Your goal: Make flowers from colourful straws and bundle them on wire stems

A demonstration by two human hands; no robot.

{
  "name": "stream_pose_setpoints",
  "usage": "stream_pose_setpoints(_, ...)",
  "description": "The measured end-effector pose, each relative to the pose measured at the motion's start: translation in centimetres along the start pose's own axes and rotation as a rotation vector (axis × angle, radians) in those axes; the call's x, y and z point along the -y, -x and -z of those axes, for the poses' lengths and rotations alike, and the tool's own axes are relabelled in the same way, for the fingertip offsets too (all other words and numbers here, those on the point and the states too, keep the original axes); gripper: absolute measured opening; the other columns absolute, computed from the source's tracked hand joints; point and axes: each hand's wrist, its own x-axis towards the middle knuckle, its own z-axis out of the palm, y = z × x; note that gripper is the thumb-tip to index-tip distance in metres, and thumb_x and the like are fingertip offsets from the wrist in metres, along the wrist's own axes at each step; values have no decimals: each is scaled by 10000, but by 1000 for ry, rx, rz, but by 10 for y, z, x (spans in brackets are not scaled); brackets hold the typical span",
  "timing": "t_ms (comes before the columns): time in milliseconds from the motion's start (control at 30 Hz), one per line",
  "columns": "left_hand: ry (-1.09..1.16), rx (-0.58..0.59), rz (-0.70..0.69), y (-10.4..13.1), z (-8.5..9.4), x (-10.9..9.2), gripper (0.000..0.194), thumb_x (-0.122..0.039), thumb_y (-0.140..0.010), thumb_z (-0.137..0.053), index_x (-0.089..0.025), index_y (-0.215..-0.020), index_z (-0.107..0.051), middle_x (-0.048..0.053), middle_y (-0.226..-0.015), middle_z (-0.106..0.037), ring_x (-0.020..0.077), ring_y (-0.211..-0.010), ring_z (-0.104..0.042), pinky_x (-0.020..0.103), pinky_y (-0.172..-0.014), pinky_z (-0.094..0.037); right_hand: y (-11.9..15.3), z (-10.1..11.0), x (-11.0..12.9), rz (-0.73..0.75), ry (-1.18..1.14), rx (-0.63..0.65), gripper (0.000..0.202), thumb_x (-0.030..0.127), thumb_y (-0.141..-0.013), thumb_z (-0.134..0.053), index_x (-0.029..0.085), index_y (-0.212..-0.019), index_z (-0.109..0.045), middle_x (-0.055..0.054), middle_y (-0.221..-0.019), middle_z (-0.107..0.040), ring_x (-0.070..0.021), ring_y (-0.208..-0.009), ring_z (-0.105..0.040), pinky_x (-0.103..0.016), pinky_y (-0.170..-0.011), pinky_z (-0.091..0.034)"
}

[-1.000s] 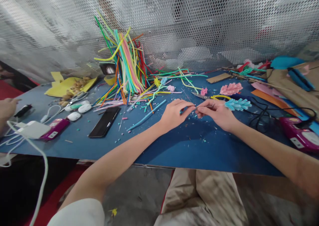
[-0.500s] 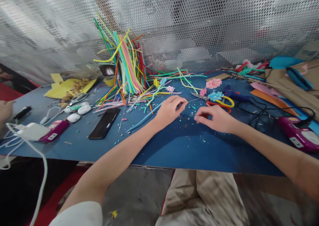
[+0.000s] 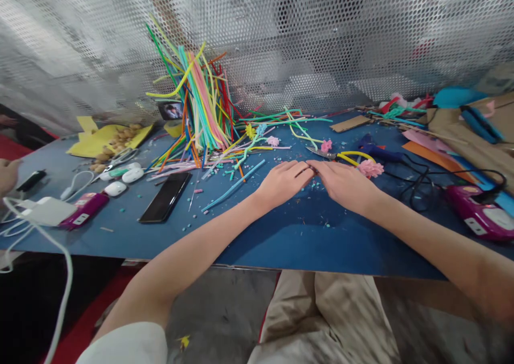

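Note:
My left hand [image 3: 285, 182] and my right hand [image 3: 347, 186] meet at the fingertips, low over the blue table. Both hands are closed with the fingers pinched together; what lies between them is hidden. A fluffy pink pipe-cleaner flower [image 3: 370, 168] shows just behind my right hand; whether its stem runs into the fingers I cannot tell. Behind the hands lie scissors [image 3: 353, 158] with yellow handles and a small pink fluffy piece [image 3: 326, 145]. To the left of my left hand is a light blue pipe cleaner [image 3: 235, 186].
A bundle of coloured pipe cleaners [image 3: 201, 107] stands at the back. A black phone [image 3: 165, 198], a purple power strip [image 3: 85, 210] and white cables lie left. A dark blue glue gun [image 3: 379, 151] and another purple power strip [image 3: 480, 211] are right. Another person's hand [image 3: 8, 175] shows far left.
My hands have come together from a small gap. The pink flower has shifted right and down, and the blue fluffy flower by the scissors is no longer visible.

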Motion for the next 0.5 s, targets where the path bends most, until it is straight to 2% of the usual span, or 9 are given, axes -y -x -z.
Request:
stream_pose_setpoints(167,87,-21,46,-2,-2,-4,261,-292,-1053,-406,-161,-1031,-630,85,-990,-685,185,-937,-659,336,-872,-529,-1,-3,3,-35,20,20,324,104,-977,-382,126,-1188,-626,-185,-1097,-728,-316,-1008,-697,-438,-871,-539)
stream_pose_setpoints(333,259,-80,180,-1,1,-5,284,-341,-1046,-420,-185,-919,-621,58,-870,-671,162,-822,-633,298,-756,-494,-2,0,1,-21,40,26,268,193,-1027,-384,178,-1009,-651,-138,-921,-723,-288,-874,-684,-414,-811,-520)
stream_pose_setpoints(500,360,-94,266,0,6,-5,308,-359,-1039,-430,-190,-866,-620,31,-786,-653,144,-737,-591,285,-696,-446,-1,2,-4,-6,-12,5,259,255,-1050,-395,198,-1033,-647,-117,-895,-725,-271,-842,-671,-410,-793,-513)
